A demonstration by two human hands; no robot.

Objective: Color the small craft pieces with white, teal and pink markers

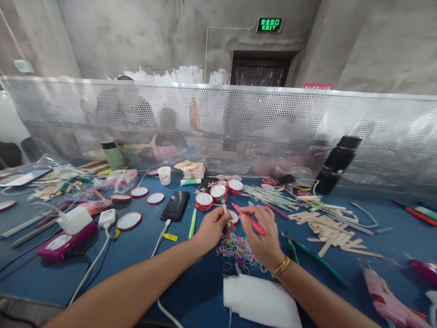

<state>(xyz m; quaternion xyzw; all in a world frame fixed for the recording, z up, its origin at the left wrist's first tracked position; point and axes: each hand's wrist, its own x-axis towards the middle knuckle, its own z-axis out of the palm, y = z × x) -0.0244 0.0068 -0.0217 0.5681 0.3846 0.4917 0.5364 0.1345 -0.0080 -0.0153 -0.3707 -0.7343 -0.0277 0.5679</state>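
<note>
Pinched upright in my left hand [210, 231] is a small wooden craft stick [223, 204] with green and reddish marks near its top. My right hand [264, 239], with a gold watch or bracelet at the wrist, grips a pink marker [252, 220], its tip pointing left toward the stick but apart from it. Under and between both hands lies a heap of colourful rubber bands [239, 250]. Just beyond are round red-rimmed tins [204, 201] with white insides. A light green marker [192, 224] lies left of my left hand.
A black phone [175, 205] on a white cable lies left. Loose craft sticks [334, 232] and green-handled pliers [317, 262] are on the right, with a pink glue gun [385, 296] nearer. A perforated metal divider [211, 123] crosses the table's back, people behind it. A black bottle [337, 164] leans there.
</note>
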